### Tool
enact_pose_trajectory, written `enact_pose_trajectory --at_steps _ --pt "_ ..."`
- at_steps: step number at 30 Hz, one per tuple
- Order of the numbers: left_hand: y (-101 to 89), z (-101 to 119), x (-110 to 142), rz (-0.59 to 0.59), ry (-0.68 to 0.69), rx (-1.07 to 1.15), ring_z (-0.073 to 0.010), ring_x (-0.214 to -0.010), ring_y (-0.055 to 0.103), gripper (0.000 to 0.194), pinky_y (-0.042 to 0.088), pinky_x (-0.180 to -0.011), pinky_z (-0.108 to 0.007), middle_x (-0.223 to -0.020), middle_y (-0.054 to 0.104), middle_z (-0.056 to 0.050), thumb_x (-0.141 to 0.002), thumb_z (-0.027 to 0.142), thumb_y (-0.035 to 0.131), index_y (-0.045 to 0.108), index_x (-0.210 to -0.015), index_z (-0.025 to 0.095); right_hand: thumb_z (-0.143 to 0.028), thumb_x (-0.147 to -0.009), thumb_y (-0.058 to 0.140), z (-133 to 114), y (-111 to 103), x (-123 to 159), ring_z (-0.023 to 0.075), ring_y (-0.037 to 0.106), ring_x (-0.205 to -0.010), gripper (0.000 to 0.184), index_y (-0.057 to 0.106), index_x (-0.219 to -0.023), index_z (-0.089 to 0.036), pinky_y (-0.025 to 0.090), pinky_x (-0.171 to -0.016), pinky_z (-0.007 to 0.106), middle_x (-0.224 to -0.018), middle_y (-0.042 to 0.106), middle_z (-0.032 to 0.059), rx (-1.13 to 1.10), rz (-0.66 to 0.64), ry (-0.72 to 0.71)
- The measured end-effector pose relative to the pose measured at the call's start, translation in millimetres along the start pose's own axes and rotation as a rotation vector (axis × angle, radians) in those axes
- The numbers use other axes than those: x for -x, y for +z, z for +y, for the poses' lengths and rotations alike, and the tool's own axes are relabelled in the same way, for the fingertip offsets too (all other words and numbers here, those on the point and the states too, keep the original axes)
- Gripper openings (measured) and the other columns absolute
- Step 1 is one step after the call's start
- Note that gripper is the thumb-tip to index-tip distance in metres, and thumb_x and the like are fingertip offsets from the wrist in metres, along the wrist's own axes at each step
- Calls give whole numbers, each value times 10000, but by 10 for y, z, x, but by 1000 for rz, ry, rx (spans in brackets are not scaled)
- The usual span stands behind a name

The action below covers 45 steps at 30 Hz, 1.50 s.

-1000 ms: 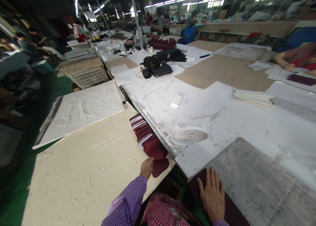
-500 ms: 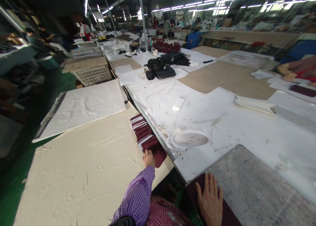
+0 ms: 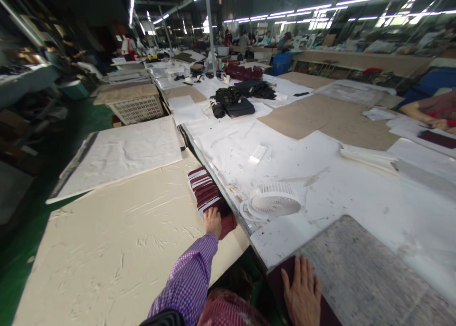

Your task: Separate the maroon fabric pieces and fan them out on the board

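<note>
Higher in the frame than a second ago, the left hand (image 3: 213, 221) bends its fingers over the near end of the overlapping maroon pieces (image 3: 204, 189), just below frame centre; whether it grips one, I cannot tell. They look light, soft, best pinched at an edge. Flat, fingers extended, the right hand (image 3: 303, 290) presses maroon cloth (image 3: 278, 284) at lower right.

Looks like smooth plastic on the fan (image 3: 274, 204), matt cloth in the maroon stack (image 3: 205, 191) left of it, creased sheeting (image 3: 117, 235) farther left, rough felt on the mat (image 3: 370, 269) right of the fan.
</note>
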<state>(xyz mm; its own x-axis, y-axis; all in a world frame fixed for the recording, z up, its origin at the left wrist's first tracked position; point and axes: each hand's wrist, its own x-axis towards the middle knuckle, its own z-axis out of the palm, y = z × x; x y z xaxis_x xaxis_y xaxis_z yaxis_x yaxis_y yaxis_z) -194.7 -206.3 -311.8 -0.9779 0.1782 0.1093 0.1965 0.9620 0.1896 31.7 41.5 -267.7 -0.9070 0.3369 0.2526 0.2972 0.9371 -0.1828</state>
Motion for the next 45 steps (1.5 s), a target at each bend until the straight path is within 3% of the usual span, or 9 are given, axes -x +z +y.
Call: enact_pose_trajectory --at_steps 11,18,23,26,29,33,35,40,45 --pt "-169 9 278 -41 -45 200 -199 -957 582 231 476 -842 -433 -1067 607 -66 -858 311 536 587 -1018 153 -489 -919 113 4 8 6 351 148 -1375 715 161 -1431 8 166 -1075 558 -1477 212 239 17 8 -10" --pt "-1261 -147 50 -2 -23 507 -157 -810 600 181 503 -744 -362 -879 627 -31 -845 312 553 595 -885 141 -561 -896 90 98 140 55 357 159 -1371 780 147 -1435 0 159 -1073 577 -1463 243 249 -36 29 -2" --pt "-2095 141 32 -30 160 772 -161 -812 616 207 508 -696 -273 -872 648 -16 -812 335 572 596 -937 172 -598 -882 193 371 251 102 340 233 -1354 759 246 -1421 -66 284 -1040 570 -1442 325 206 -327 17 53" --pt "-2400 421 130 -57 287 853 -161 -778 596 125 484 -687 -264 -798 627 -8 -765 309 627 607 -781 187 -581 -869 318 329 -175 -44 313 340 -1314 681 407 -1349 -106 340 -1041 503 -1425 374 175 -632 -79 165" --pt "-2589 726 244 -163 450 895 -156 -727 580 36 463 -654 -259 -741 610 -3 -750 215 626 626 -716 204 -566 -854 406 88 -1018 -306 293 330 -1323 583 497 -1291 -190 300 -1071 477 -1449 353 118 -949 -148 175" --pt "-2643 1162 386 -365 671 969 -157 -790 577 116 453 -700 -264 -857 602 -38 -758 109 573 640 -792 198 -613 -890 178 -193 -2045 -562 255 484 -1215 628 417 -1349 -258 368 -1032 436 -1393 447 94 -1421 -230 88" --pt "-2569 1369 471 -445 745 1008 -152 -818 571 119 443 -728 -260 -879 589 -42 -775 98 562 627 -815 190 -595 -864 373 -236 -2252 -562 254 504 -1187 559 480 -1299 -261 374 -1022 415 -1321 526 85 -1440 -254 96" --pt "-2205 1636 717 -685 812 944 -139 -819 564 111 427 -731 -240 -841 584 -17 -792 93 540 598 -798 188 -494 -785 590 79 -2083 -234 192 604 -703 344 670 -831 -163 491 -641 294 -746 670 30 -1237 -161 519" --pt "-1878 1369 825 -821 712 812 -149 -777 566 123 433 -706 -255 -800 597 -14 -804 90 475 557 -799 182 -519 -785 555 787 -1946 178 185 569 -718 370 625 -881 -169 448 -619 270 -783 658 32 -1038 -72 753"
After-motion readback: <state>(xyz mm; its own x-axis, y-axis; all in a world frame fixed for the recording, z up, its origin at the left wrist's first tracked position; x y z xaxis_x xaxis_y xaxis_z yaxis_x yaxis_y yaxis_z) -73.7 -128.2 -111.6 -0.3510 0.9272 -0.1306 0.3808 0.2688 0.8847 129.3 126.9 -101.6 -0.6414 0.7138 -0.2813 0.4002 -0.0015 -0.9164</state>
